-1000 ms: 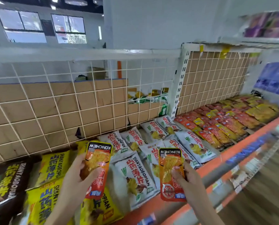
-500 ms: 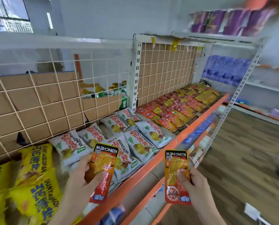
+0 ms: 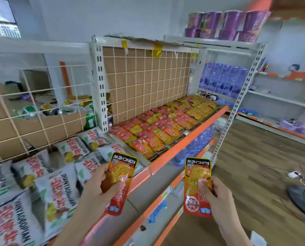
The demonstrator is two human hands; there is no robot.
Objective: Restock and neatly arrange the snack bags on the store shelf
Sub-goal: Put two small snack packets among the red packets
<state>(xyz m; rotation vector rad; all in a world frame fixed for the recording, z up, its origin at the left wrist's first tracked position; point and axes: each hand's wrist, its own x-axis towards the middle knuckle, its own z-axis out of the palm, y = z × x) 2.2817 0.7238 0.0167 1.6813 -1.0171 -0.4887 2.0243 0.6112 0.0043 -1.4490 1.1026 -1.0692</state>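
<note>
Along the left end of the shelf [image 3: 183, 141], puffy white pillow bags [image 3: 57, 187] with red lettering are lying flat in overlapping rows. Their crinkled, glossy film is reaching almost to the shelf's orange front edge. Just right of them, the left hand [image 3: 96, 188] is hovering over that front edge. Its thumb and curled fingers are pinching the left orange packet [image 3: 121, 172] around its middle. This flat, round-cornered rectangle of shiny foil is standing upright with a slight tilt, and it is showing a black top band and a window of yellowish snack.

Further along, toward the shelf's right end, small red and yellow sachets [image 3: 166, 127] are lying in tight, shingled rows from the back edge to the front edge. Behind them a white wire grid [image 3: 149, 80] backed with matte brown cardboard is standing as the rear wall.

Right of the front edge, out over the aisle, the right hand [image 3: 219, 197] is gripping the right orange packet [image 3: 196, 180]. The thumb is pressing on the packet's face while the fingers are wrapping behind it. This identical glossy packet is standing upright and well apart from its twin.

On the top shelf, purple tapered cups [image 3: 226, 25] are standing in stacked pairs. At the far right, wood-grain flooring [image 3: 254, 166] is stretching away.
</note>
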